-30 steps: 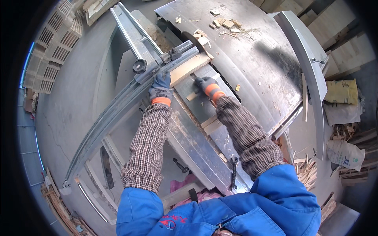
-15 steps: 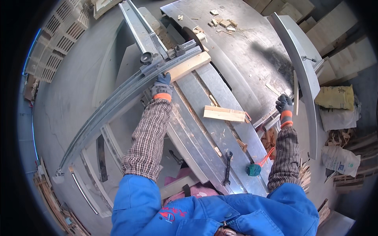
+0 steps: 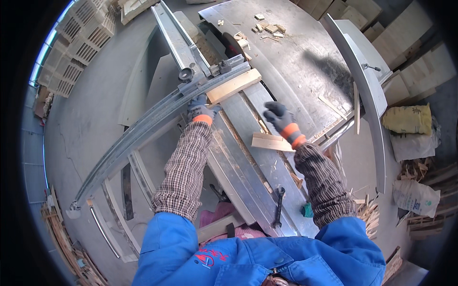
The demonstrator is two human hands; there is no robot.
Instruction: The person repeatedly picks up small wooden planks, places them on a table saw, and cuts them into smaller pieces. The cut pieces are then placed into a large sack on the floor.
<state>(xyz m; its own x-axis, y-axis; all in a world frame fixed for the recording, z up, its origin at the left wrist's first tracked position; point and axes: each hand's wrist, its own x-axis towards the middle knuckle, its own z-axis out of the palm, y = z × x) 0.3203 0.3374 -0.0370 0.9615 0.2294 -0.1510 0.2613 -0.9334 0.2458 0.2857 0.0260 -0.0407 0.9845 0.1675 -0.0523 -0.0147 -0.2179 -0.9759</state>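
Observation:
A pale wooden block lies along the grey metal fence across the saw table. At its left end is my left hand, gloved in grey, with the fingers by the fence and the thumb at the block's near edge, closed on that corner. My right hand, in a matching glove, hovers empty over the table with fingers apart and slightly bent. Below it, a second wooden piece lies partly covered by my right wrist. A dark wrench rests nearer me, left of a green object mostly hidden by my sleeve.
Part of a dark saw blade shows beyond the block. Wood offcuts lie on the far metal tabletop. A long curved-looking metal guide bounds the right side. Sacks and boards stand farther right, pallets far left.
My right hand has moved left from the table's right edge to above the second wooden piece. My left hand stays at the block's end, its thumb now spread to the right.

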